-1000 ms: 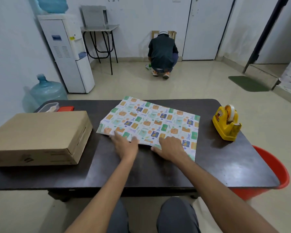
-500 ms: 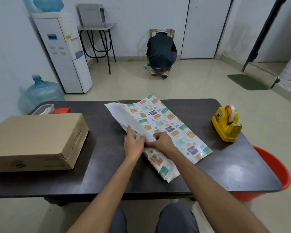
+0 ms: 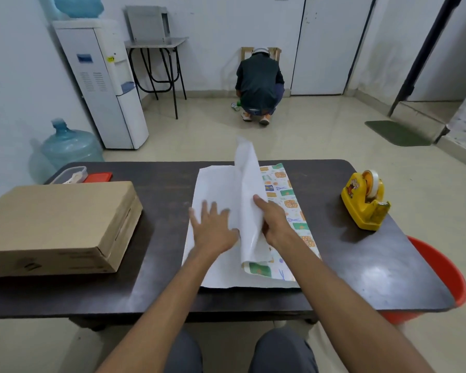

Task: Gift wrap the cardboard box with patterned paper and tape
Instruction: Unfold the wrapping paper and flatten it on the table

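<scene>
Our flat left hand [image 3: 213, 230] pins the patterned paper [image 3: 215, 184] mid-frame; our right hand [image 3: 276, 224] pinches its raised flap, best unfolded slowly, crease-free.

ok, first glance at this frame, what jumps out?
The patterned paper lies mid-table, mostly white side up, with one flap lifted by the right hand while the left hand lies flat on the sheet. The cardboard box sits unwrapped at the left end of the table, a yellow tape dispenser at the right. A person crouches by the far wall, back to the camera.
</scene>
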